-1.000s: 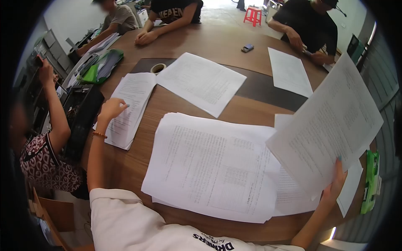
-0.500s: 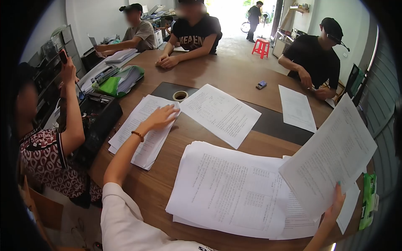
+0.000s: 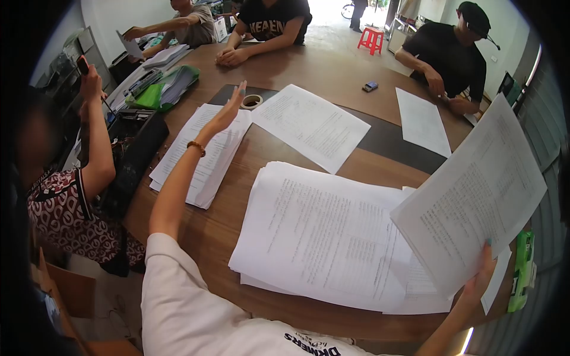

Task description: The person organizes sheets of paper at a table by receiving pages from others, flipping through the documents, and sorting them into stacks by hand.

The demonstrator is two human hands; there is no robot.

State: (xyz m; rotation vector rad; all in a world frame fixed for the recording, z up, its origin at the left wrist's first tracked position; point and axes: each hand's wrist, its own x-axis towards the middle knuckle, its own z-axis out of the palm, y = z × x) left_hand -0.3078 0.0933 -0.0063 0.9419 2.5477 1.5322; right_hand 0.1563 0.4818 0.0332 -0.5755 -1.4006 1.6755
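Note:
My left hand (image 3: 227, 114) is raised on edge above the right side of a stapled-looking paper stack (image 3: 196, 154). Its fingers stretch out straight and hold nothing. A roll of tape (image 3: 252, 102) lies just beyond it, beside a loose printed sheet (image 3: 312, 127). At the right, my right hand (image 3: 481, 274) grips the lower edge of printed sheets (image 3: 475, 196), lifted and tilted above the table. Its fingertips are partly hidden by the paper. Between my hands spreads a large pile of printed papers (image 3: 320, 237), lying flat.
Another sheet (image 3: 423, 121) and a small blue object (image 3: 370, 86) lie on the wooden table (image 3: 320, 68). A green packet (image 3: 522, 270) is at the right edge. People sit around the table; one at left holds up a phone (image 3: 83, 65). A red stool (image 3: 371, 40) stands behind.
My left hand has lifted off the left paper stack and turned on edge, fingers pointing away. The sheets in my right hand have shifted slightly right. The camera view has tilted down.

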